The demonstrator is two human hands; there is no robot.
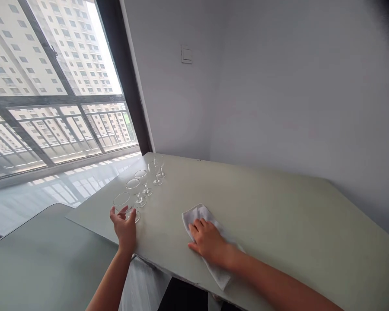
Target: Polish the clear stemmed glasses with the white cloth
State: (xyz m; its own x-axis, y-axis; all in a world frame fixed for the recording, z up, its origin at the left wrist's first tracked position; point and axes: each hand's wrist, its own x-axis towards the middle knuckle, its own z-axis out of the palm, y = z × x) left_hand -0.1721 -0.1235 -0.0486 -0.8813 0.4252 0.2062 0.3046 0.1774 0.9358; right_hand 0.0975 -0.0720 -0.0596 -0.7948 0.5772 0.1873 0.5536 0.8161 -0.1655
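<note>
My left hand [125, 228] is curled round the bowl of a clear stemmed glass [122, 200], the nearest of a row at the left side of the table. The glass stands upright, its lower bowl partly hidden by my fingers. Behind it several more stemmed glasses [138, 195] stretch back toward the far left corner. My right hand [208, 241] presses down on a white folded cloth [194, 212], which lies flat near the front edge. My fingers are bent over the cloth, and my wrist covers part of it.
The pale table [272, 207] reaches back to a grey wall [298, 86] with a light switch [186, 55]. At the lower left is a second, grey-green surface [52, 259]. Large windows [61, 77] with a railing outside fill the left.
</note>
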